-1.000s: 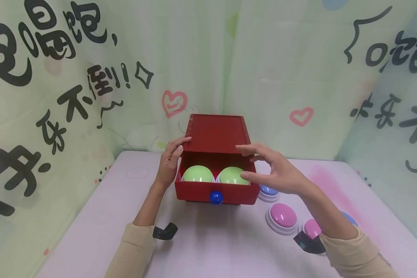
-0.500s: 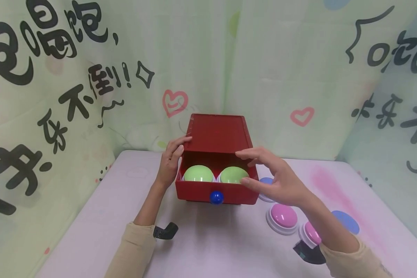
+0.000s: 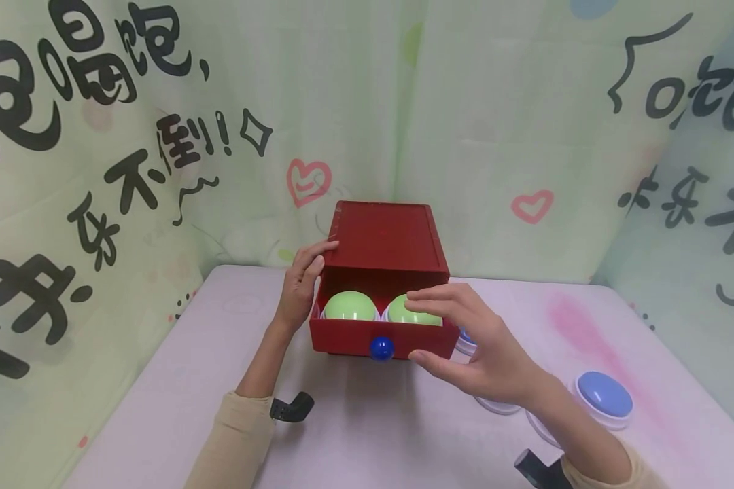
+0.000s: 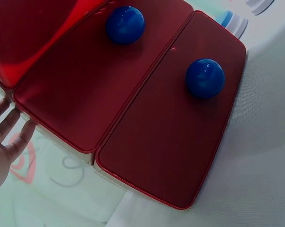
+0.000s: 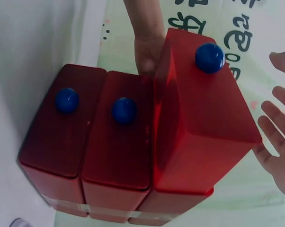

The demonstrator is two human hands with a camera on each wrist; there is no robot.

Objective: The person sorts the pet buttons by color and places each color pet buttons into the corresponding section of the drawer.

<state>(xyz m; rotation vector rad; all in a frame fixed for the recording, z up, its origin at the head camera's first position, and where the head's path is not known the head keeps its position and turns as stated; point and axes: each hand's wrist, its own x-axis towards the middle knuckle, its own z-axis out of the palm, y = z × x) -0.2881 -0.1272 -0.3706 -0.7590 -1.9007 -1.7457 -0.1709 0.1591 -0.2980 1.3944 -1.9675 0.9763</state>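
A red drawer cabinet (image 3: pixel 385 238) stands mid-table, its top drawer (image 3: pixel 345 337) pulled out. In that drawer sit two round push buttons with green domes (image 3: pixel 350 305) and white bases. A blue ball knob (image 3: pixel 382 348) is on the drawer's front. My left hand (image 3: pixel 298 288) rests its fingers on the cabinet's left side. At the drawer's front right corner is my right hand (image 3: pixel 489 346), thumb and fingers spread apart, nothing held; it partly covers the right green button. The right wrist view shows two lower drawers (image 5: pixel 119 156), both closed, each with a blue knob.
Right of the cabinet, a blue push button (image 3: pixel 605 394) lies on the pale table (image 3: pixel 367 441). Several others there are mostly hidden behind my right hand and forearm. A printed curtain (image 3: pixel 477 136) surrounds the table at the back and sides.
My right hand has come down from the drawer's upper right edge, toward me, and its fingers and thumb have moved lower. The left hand, drawer and green buttons have stayed put.
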